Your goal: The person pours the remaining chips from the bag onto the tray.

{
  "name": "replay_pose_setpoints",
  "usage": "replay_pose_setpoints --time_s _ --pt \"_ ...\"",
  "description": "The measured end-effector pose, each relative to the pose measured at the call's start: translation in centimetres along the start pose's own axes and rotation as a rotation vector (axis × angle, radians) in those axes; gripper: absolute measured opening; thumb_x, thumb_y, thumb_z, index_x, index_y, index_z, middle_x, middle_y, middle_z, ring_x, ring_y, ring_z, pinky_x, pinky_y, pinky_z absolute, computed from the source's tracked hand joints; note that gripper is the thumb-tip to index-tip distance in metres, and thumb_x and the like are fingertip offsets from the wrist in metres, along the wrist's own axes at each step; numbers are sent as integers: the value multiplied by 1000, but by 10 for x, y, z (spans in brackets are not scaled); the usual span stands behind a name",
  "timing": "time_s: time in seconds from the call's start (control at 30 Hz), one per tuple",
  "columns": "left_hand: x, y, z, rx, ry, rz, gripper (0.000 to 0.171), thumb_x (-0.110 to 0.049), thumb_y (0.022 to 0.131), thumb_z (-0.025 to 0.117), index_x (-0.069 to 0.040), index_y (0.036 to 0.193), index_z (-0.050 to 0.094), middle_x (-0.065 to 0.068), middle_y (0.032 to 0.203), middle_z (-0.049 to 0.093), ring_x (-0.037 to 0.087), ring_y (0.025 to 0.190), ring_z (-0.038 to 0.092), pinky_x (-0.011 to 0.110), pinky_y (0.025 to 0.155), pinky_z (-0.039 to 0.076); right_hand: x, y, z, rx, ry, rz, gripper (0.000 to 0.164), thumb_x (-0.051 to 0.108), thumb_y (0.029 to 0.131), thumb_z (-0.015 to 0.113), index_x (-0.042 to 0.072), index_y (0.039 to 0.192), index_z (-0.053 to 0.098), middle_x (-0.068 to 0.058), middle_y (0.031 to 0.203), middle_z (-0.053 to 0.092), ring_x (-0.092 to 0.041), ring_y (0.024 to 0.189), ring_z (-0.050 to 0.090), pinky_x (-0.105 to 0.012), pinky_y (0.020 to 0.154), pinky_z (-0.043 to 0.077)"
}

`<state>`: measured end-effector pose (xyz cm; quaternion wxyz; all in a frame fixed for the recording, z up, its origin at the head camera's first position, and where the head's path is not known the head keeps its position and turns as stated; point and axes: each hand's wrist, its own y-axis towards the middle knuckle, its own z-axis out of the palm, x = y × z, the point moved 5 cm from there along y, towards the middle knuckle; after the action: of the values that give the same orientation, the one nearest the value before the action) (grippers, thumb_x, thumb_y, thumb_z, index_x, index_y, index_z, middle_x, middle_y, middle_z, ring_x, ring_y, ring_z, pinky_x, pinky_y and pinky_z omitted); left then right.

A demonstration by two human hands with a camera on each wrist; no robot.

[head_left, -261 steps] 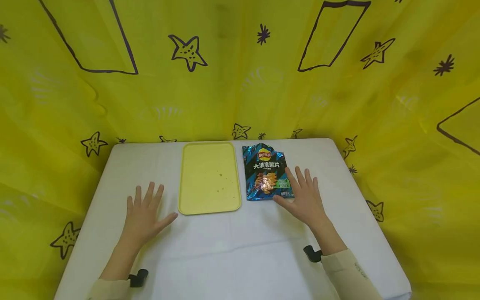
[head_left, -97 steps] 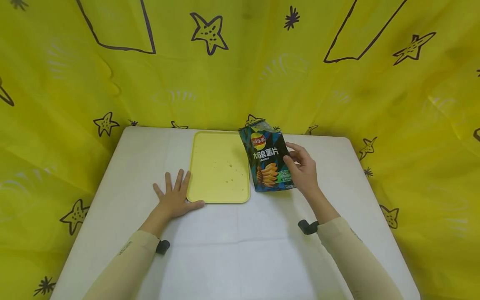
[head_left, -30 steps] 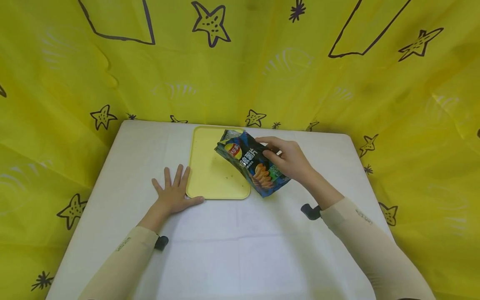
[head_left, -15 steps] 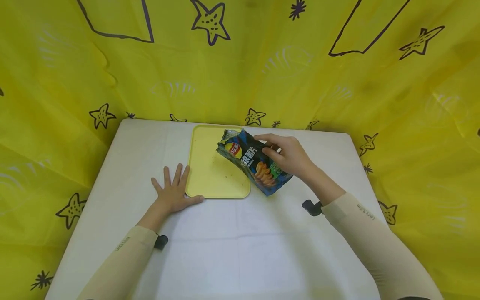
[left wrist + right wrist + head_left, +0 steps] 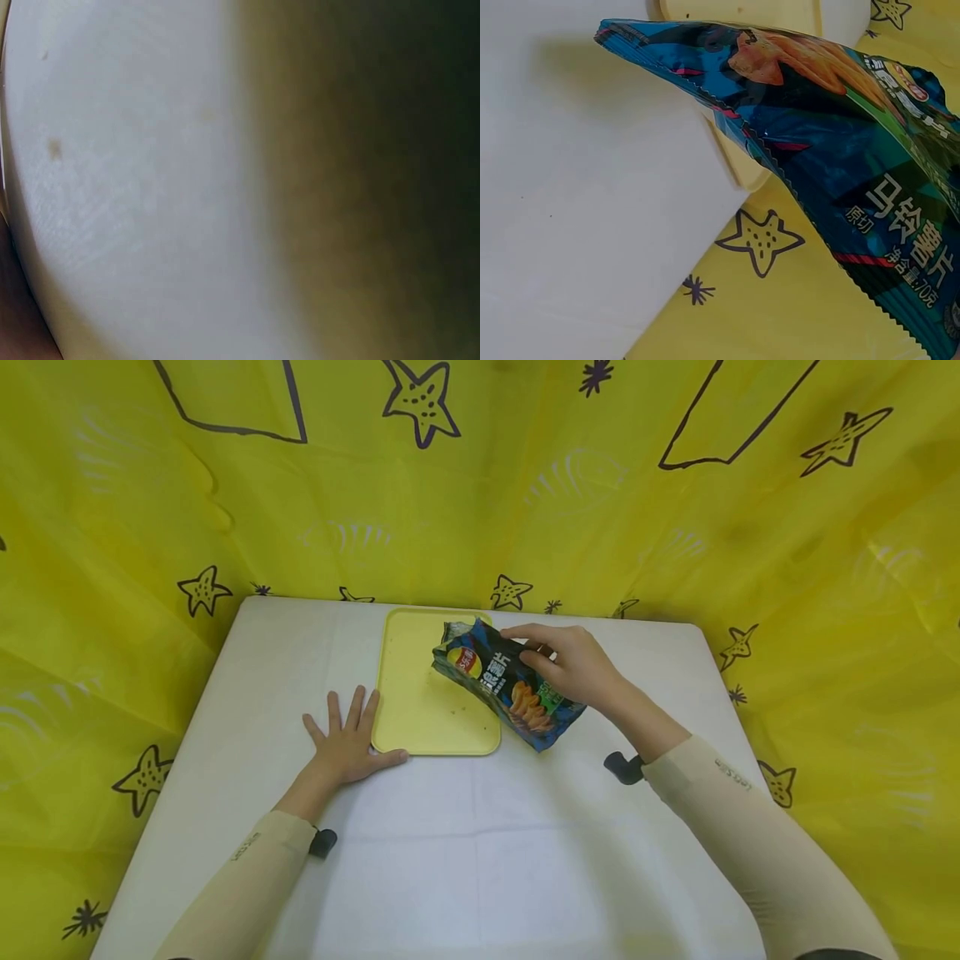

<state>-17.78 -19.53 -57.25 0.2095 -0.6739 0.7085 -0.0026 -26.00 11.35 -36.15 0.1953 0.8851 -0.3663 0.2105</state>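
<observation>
My right hand (image 5: 573, 664) pinches a dark blue chip bag (image 5: 502, 681) by its upper edge between thumb and fingers. Tilted, the bag hangs with its torn top pointing left over the right part of a yellow tray (image 5: 405, 710). The bag's lower end is past the tray's right edge. In the right wrist view the bag (image 5: 802, 150) fills much of the picture. My left hand (image 5: 345, 752) lies with fingers spread at the tray's lower left corner, index finger and thumb along the rim. The left wrist view is mostly a blurred white surface.
A few small crumbs (image 5: 453, 712) lie on the tray. All of it stands on a white-covered table (image 5: 442, 860), with a yellow patterned curtain (image 5: 480, 527) behind and at both sides. Each wrist wears a black camera (image 5: 622, 768).
The bag lay flat right of the tray; my right hand took hold, lifted and tipped it left over the tray. My left hand moved right to the tray's corner. Lately both hands barely move.
</observation>
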Motion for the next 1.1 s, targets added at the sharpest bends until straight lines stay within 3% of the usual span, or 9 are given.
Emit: replay_pose_setpoints --time_s 0.6,0.9,1.1 --pt "-1 1 -1 11 -4 -1 125 -88 76 50 -15 161 -5 15 167 -12 50 145 -27 80 97 -21 6 18 -1 91 -112 23 38 11 98 63 25 134 64 -4 95 74 -18 84 71 -35 71 56" --pt "-1 1 1 15 -9 -3 126 -91 74 47 -15 161 -5 15 167 -12 50 144 -29 79 96 -24 12 26 2 180 -188 31 36 13 100 60 25 134 63 0 87 72 -16 65 60 -34 62 48" --pt "0 1 0 19 -3 -3 127 -92 74 46 -15 161 -7 15 167 -13 50 144 -29 79 96 -24 16 32 3 215 -209 41 36 14 100 59 26 134 63 -2 92 74 -15 58 57 -32 58 46"
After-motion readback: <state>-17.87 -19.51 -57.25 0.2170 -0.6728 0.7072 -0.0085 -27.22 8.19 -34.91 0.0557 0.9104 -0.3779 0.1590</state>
